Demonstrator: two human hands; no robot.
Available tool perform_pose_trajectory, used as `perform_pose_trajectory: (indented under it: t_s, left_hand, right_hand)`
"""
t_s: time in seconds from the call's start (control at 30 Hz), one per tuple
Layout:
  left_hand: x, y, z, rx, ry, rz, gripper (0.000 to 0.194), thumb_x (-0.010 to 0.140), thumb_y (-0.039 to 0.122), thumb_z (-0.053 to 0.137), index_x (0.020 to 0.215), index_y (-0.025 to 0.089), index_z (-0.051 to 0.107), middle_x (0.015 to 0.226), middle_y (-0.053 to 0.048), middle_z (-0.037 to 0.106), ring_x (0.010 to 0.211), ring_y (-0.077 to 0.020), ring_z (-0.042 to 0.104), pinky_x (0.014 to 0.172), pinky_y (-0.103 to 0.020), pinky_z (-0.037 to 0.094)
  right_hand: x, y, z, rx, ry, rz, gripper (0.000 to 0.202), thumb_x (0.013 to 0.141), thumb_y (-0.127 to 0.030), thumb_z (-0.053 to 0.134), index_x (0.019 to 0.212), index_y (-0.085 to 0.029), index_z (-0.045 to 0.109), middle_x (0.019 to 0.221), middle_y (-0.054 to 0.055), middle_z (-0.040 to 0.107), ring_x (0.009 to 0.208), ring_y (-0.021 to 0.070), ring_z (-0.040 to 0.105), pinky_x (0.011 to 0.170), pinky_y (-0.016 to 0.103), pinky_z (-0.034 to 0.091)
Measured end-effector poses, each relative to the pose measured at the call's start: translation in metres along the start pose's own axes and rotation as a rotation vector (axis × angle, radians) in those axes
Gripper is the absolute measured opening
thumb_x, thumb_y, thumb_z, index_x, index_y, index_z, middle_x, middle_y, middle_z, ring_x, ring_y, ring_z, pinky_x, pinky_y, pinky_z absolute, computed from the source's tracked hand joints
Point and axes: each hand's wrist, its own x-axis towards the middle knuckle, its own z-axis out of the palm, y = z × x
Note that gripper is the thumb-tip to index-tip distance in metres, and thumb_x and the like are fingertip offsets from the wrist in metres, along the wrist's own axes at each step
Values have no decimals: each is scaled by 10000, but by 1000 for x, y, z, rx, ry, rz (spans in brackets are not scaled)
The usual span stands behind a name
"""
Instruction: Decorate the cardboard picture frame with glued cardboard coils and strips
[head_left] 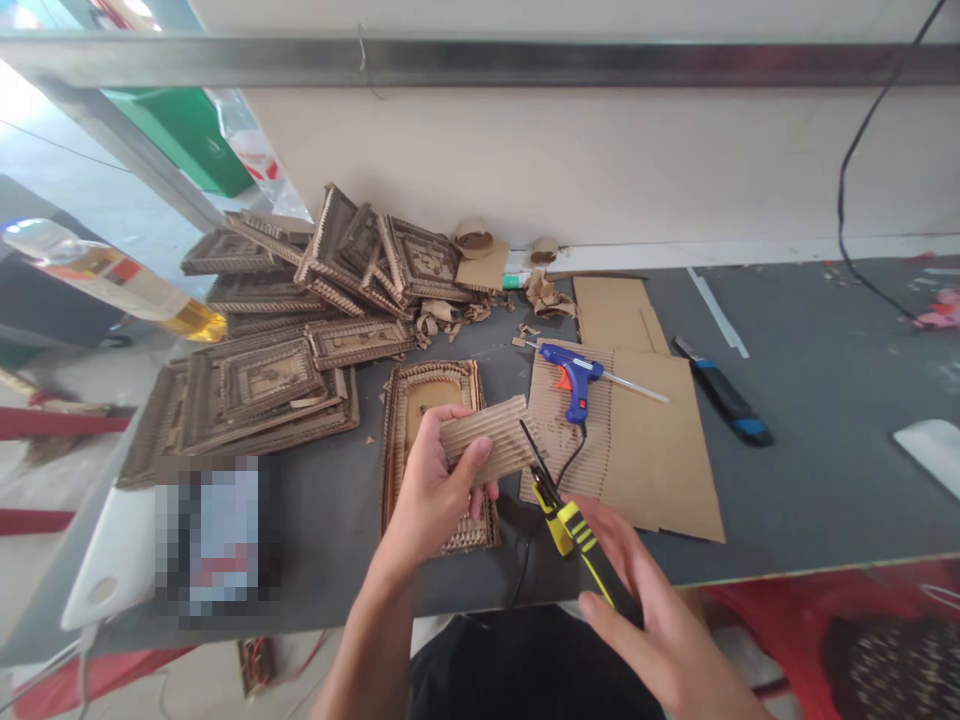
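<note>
My left hand (442, 480) pinches a small piece of corrugated cardboard (491, 440), thumb on top and fingers beneath. In my right hand (637, 590) is a pair of scissors (585, 550) with yellow-and-black handles. Their dark blades are apart at the right end of the cardboard piece, one lying across its face; the other is partly hidden. Below my left hand lies a framed cardboard panel (390, 430) with ridged borders, partly covered by that hand. Just beyond the scissors, a blue glue gun (574, 375) with an orange trigger rests on a corrugated sheet (551, 415).
Stacked cardboard frames (262, 370) fill the left side, with curled scraps (442, 315) behind. Plain cardboard (660, 440) and a utility knife (724, 390) lie right. A bottle (112, 280) leans at the left edge, near a white power strip (112, 550). A metal bar (480, 62) crosses overhead.
</note>
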Motion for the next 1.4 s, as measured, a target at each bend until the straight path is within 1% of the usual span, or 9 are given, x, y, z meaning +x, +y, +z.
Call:
perform_pose_trajectory:
  t_s: [0.13,0.27,0.37,0.5,0.73,0.87,0.97,1.07,1.4]
  left_hand:
    - [-2,2,1,26,-24,-5,369,944,442,629,1112,247,365,560,51,619,345,-82,473,335,-143,344]
    - [-5,5,2,39,-53,-24,363,949,448,619,1114,248,366,556,44,625,336,-76,452,339,-146,330]
    - [-5,7,3,31,-40,-24,378,936,451,636,1106,247,368,555,47,620,338,-73,452,339,-144,328]
    - [-7,7,4,39,-43,-31,375,942,454,630,1105,250,362,535,64,594,322,-65,430,330,-131,305]
    - [-6,8,6,34,0,-24,364,927,428,659,1105,258,390,602,78,552,369,-58,470,331,-122,327]
    - [-2,3,21,70,59,-1,363,923,402,668,1137,255,415,612,86,524,406,-58,492,358,-123,358]
    - [0,-3,37,-82,142,11,421,916,440,666,1161,262,372,673,90,539,369,-50,466,328,-142,356]
    - [1,-7,45,-89,91,-12,411,907,493,664,1071,226,398,600,85,544,352,-68,477,306,-145,347]
    - [2,-11,20,-16,7,-36,390,906,490,665,986,199,418,664,12,685,364,-70,517,294,-134,382]
  right_hand:
    - [6,-9,7,-148,-48,-50,665,985,-401,538,1586,-264,290,1586,123,428,1479,246,381,1189,462,371]
    - [12,-8,15,-225,43,-56,627,970,-416,535,1549,-245,369,1562,118,464,1465,261,404,1198,475,342]
    - [15,-5,16,-222,40,-58,631,945,-319,538,1549,-261,365,1569,106,451,1487,258,363,1222,482,285]
    - [17,-7,15,-195,27,-89,681,866,-201,552,1525,-255,391,1516,110,508,1465,272,396,1208,468,317]
    - [20,5,18,-303,88,-130,589,904,-251,522,1484,-239,420,1509,115,505,1414,267,460,1180,429,371]
    - [25,11,18,-345,137,-133,541,923,-267,501,1459,-220,438,1438,118,561,1343,269,522,1158,429,394]
    - [28,8,15,-368,122,-116,531,907,-209,469,1438,-219,450,1384,107,592,1272,259,567,1105,398,442]
    - [29,4,12,-395,98,-106,539,905,-184,458,1442,-230,436,1369,97,593,1263,253,563,1084,383,452]
    - [27,-7,13,-433,7,-74,438,941,-222,453,1378,-221,472,1293,99,602,1175,235,590,1064,391,455]
